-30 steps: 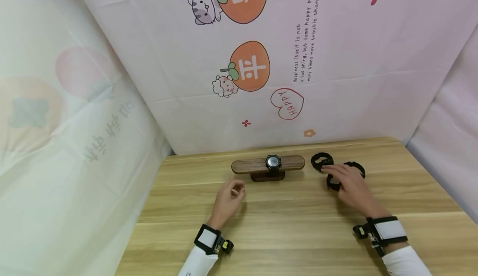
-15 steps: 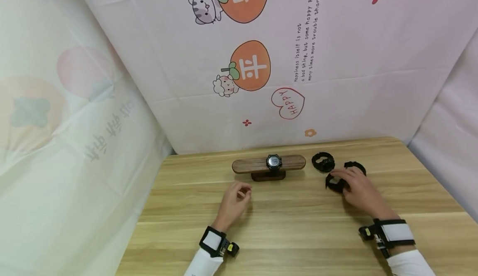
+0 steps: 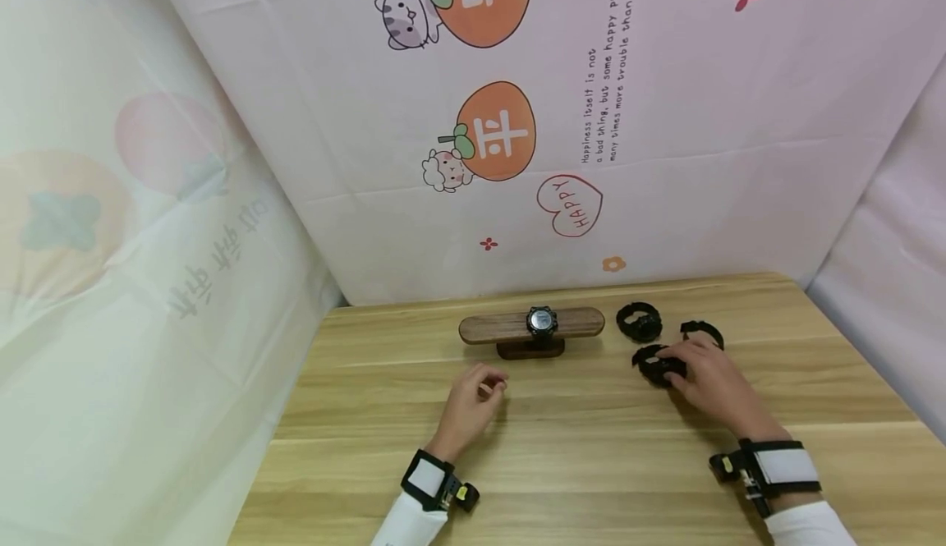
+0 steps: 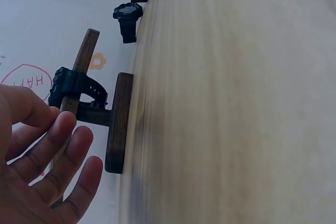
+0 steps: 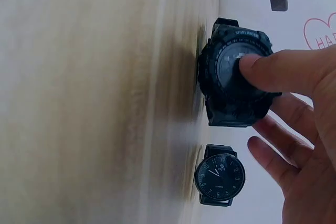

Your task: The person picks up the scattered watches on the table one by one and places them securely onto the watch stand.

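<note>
The right hand (image 3: 713, 378) is pinching a sport watch (image 5: 231, 80), whose strap is reaching farther toward nine o'clock than half a second ago, so it is separating from the quartz watch (image 5: 220, 177) at the hand's twelve. The left hand (image 3: 467, 410) is holding nothing, fingers loosely curling. At its one o'clock, a wooden stand (image 3: 493, 328) is bearing another watch (image 3: 542, 321) on the tabletop (image 3: 576, 464).

The sport watch (image 5: 236, 93) in the right hand (image 3: 709, 378) says "SPORT WATCH". The dial watch (image 5: 220, 177) beside it shows numbers like 12 and 6. Past this hand, the cloth (image 3: 702, 119) says "HAPPY" in a heart (image 3: 569, 205) and "Happiness itself is not a bad thing".
</note>
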`<state>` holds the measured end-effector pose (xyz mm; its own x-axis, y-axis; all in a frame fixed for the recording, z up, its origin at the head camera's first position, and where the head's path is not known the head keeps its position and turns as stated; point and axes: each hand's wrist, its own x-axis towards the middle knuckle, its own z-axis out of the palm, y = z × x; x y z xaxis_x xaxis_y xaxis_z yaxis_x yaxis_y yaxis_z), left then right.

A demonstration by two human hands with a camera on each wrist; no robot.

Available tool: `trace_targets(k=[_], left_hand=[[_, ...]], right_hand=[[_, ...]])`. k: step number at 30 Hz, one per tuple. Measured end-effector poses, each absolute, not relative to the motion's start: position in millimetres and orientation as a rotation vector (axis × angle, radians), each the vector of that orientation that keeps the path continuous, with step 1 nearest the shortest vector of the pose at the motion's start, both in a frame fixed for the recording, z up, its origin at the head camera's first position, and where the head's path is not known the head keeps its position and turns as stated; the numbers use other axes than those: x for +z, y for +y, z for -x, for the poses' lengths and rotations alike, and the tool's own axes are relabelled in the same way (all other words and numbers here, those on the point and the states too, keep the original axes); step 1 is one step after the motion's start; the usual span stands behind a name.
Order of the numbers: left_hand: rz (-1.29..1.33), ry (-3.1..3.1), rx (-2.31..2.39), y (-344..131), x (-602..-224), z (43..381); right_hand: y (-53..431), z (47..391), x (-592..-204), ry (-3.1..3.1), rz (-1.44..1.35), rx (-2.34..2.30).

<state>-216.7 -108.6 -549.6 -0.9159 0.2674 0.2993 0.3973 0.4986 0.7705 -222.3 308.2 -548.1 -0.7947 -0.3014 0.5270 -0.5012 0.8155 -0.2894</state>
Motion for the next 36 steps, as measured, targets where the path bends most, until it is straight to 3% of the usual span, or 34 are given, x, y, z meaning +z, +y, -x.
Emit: trace_targets(k=[36], left_hand=[[0.651, -2.592, -1.448, -95.5, -557.5, 214.7]], right_hand=[[264.6, 220.9, -550.4, -2.528, -0.74, 0.719]])
